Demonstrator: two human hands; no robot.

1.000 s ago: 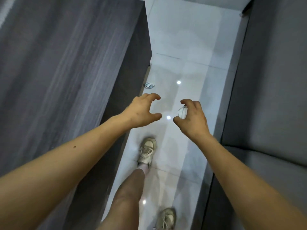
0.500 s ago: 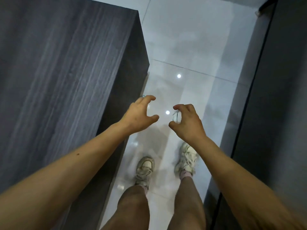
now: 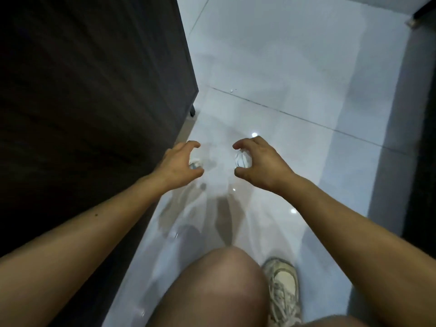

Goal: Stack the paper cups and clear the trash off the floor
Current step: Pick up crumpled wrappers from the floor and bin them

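The right hand grips a crumpled white wad between curled fingers and thumb. The left hand claws over a second scrap at its 3 o'clock, low beside the dark cabinet; whether it actually pinches it I cannot tell. Both pieces look feather-light, soft and crushable, probably best pinched across the middle because the glossy floor would let them skid. By count there are two scraps, one tiny speck at 12 o'clock, and no cups in view.

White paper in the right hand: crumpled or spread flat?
Crumpled. The paper is a small creased wad, held between the curled fingers and thumb of the right hand.
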